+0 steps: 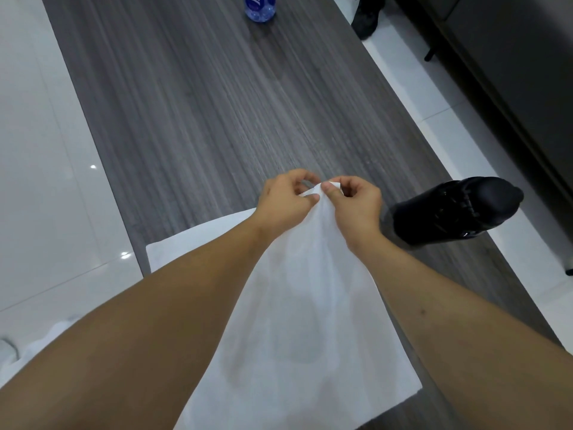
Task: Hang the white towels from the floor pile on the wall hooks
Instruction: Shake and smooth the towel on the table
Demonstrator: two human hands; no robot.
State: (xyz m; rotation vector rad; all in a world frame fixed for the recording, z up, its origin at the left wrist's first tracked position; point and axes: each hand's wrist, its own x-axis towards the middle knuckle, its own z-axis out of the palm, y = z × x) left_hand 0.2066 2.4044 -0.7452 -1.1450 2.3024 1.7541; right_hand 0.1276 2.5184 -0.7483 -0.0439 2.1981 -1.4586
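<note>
A white towel [297,305] hangs from both of my hands over the grey wood-grain strip of floor [217,103]. My left hand [286,198] and my right hand [353,203] sit side by side, each pinching the same top corner of the towel between thumb and fingers. The cloth drapes down toward me between my forearms. More white towel [192,240] lies flat on the floor beneath it, to the left. No wall hooks are in view.
A black shoe [449,209] stands right of my right hand. A blue water bottle [260,6] stands far ahead on the grey strip. Glossy white tiles [37,150] lie left, dark furniture [511,72] at right, another black shoe [367,17] at the top.
</note>
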